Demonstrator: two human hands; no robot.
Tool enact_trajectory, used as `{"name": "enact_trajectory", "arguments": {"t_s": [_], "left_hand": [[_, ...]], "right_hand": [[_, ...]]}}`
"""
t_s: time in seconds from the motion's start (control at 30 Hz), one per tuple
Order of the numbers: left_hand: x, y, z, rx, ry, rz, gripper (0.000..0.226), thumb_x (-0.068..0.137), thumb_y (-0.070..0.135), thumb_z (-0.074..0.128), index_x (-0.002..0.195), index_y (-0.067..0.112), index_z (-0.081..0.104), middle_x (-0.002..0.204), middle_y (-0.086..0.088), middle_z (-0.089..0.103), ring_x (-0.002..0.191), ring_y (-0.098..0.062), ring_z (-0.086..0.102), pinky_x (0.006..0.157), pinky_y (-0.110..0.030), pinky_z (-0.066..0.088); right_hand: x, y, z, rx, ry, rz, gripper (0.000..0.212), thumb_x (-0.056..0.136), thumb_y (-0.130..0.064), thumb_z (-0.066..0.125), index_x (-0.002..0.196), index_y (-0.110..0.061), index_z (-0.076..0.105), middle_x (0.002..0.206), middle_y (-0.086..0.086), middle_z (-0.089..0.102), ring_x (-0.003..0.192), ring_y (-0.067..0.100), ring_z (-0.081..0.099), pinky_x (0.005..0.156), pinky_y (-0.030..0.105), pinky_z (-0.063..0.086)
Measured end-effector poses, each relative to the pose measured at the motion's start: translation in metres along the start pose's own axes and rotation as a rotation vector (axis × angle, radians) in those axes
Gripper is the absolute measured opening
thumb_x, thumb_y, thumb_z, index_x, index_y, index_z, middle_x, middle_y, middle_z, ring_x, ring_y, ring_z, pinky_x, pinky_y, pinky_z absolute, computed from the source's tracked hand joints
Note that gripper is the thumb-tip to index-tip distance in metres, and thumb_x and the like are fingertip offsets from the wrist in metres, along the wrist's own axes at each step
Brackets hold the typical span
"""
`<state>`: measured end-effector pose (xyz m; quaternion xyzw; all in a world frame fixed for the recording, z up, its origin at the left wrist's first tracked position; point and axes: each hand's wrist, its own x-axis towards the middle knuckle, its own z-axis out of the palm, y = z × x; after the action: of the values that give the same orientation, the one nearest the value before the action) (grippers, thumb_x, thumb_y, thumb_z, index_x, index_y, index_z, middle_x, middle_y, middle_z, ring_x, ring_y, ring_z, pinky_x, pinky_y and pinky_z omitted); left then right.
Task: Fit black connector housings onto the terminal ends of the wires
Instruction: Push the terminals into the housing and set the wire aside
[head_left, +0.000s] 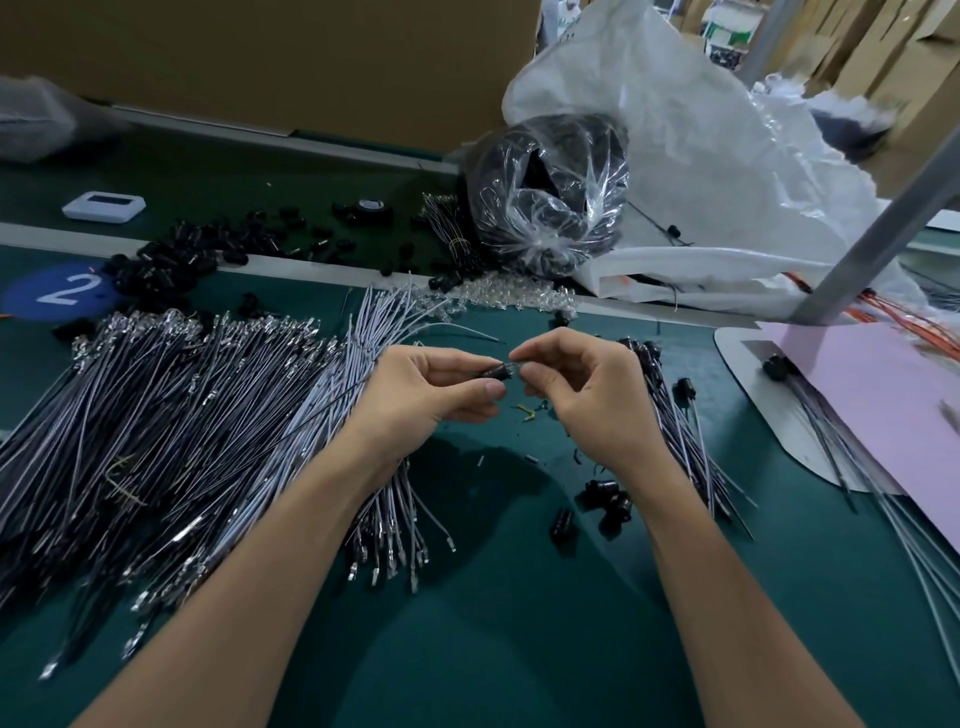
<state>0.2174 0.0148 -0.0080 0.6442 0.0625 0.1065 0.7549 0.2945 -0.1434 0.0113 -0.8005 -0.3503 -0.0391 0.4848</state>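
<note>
the two hands meet close together above the green table mat (519, 623), joined by one black connector housing (492, 372). the left hand (436, 387) pinches the housing between thumb and forefinger, the other fingers curled beneath. the right hand (587, 395) pinches the housing's right end between thumb and fingertips, where a small glinting bit shows; whether that is a terminal cannot be told. a thin black wire (322, 413) runs from the left hand down and to the left, over the wires below.

just under the hands lies a yellow scrap (527, 411) on the mat. beneath the left wrist a fan of pale grey wires (387, 501) spreads out, metal terminals at its near ends. left of it lies a big heap of dark wires (171, 415). behind the right hand sits a bundle of wires with housings on them (670, 410), and beside the right forearm a few loose housings (608, 499).

farther back, a scatter of black housings (171, 257) lies near a blue round sticker marked 2 (57, 291) and a small white device (104, 206). a heap of clear parts (509, 296) lies before a clear bag of black parts (545, 192), which leans against a large white sack (727, 156). at right is a pink sheet (883, 395) under a grey post (883, 234).
</note>
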Motion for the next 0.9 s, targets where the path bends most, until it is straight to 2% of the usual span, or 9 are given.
{"name": "enact_trajectory", "arguments": {"t_s": [0.13, 0.37, 0.47, 0.6, 0.9], "left_hand": [[-0.0002, -0.0006, 0.0013, 0.016, 0.008, 0.001, 0.029, 0.063, 0.016, 0.079, 0.090, 0.009, 0.074, 0.080, -0.013, 0.076, 0.071, -0.023, 0.074, 0.067, -0.028, 0.060], [-0.0016, 0.0012, 0.0001, 0.057, -0.048, -0.006, 0.025, 0.064, 0.013, 0.078, 0.088, 0.005, 0.074, 0.080, -0.018, 0.075, 0.071, -0.027, 0.074, 0.067, -0.030, 0.061], [-0.0024, 0.0021, 0.0003, 0.067, -0.066, 0.013, 0.022, 0.064, 0.012, 0.078, 0.086, 0.006, 0.074, 0.079, -0.018, 0.075, 0.071, -0.029, 0.074, 0.068, -0.032, 0.061], [-0.0018, 0.0000, 0.0005, 0.142, -0.042, 0.037, 0.014, 0.072, 0.004, 0.078, 0.085, 0.007, 0.074, 0.076, -0.016, 0.074, 0.070, -0.028, 0.074, 0.068, -0.033, 0.062], [-0.0013, -0.0004, -0.0004, 0.264, -0.075, 0.046, 0.012, 0.077, -0.003, 0.076, 0.087, 0.005, 0.073, 0.075, -0.016, 0.074, 0.069, -0.026, 0.074, 0.067, -0.032, 0.062]], "right_hand": [[-0.0015, -0.0010, -0.0015, -0.019, 0.010, 0.002, 0.016, 0.087, -0.001, 0.069, 0.089, -0.015, 0.073, 0.074, -0.011, 0.069, 0.067, 0.006, 0.067, 0.065, 0.020, 0.055], [-0.0026, 0.0007, -0.0048, 0.104, -0.084, 0.054, 0.016, 0.086, 0.004, 0.068, 0.089, -0.012, 0.071, 0.074, 0.003, 0.072, 0.064, 0.010, 0.069, 0.064, 0.021, 0.054], [-0.0023, 0.0025, -0.0081, 0.176, -0.097, 0.086, 0.014, 0.085, 0.005, 0.069, 0.087, -0.009, 0.068, 0.070, 0.002, 0.071, 0.061, 0.012, 0.068, 0.060, 0.019, 0.052], [-0.0032, 0.0032, -0.0060, 0.106, -0.077, 0.053, 0.019, 0.082, 0.007, 0.071, 0.077, -0.011, 0.068, 0.063, -0.001, 0.068, 0.055, 0.010, 0.065, 0.059, 0.017, 0.049], [-0.0056, 0.0059, -0.0046, 0.121, -0.140, 0.098, 0.021, 0.082, 0.012, 0.068, 0.073, -0.007, 0.065, 0.064, 0.002, 0.066, 0.053, 0.010, 0.060, 0.059, 0.021, 0.051]]}}
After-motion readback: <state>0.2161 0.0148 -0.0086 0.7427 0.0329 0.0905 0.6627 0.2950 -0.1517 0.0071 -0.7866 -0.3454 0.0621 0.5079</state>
